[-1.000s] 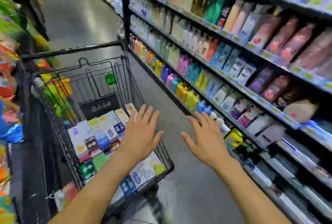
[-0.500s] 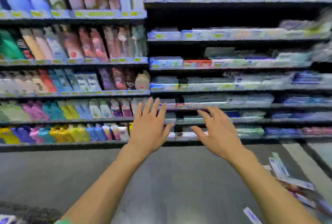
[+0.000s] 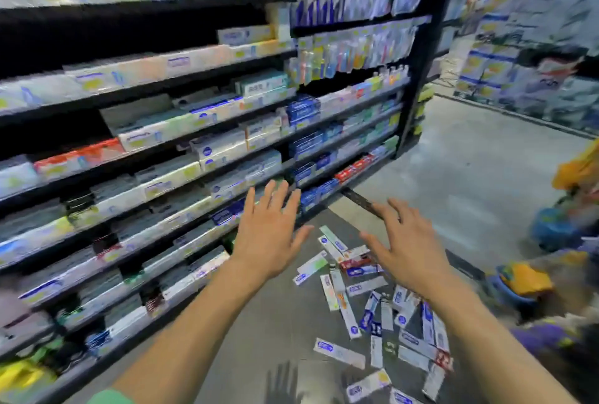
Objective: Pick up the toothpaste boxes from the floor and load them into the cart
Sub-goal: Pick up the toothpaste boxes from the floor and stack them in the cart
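Both the left hand (image 3: 269, 235) and right hand (image 3: 410, 249) are spread wide, holding nothing. Many boxes (image 3: 372, 309) lie scattered on the floor (image 3: 259, 332) at five o'clock, unpicked. No cart shows, so plenty is likely left.

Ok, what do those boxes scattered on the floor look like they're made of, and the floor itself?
The toothpaste boxes look like thin printed cardboard with a slightly glossy finish: flat faces, sharp edges. The floor looks like smooth grey concrete or tile, with a soft sheen; I can't tell which.
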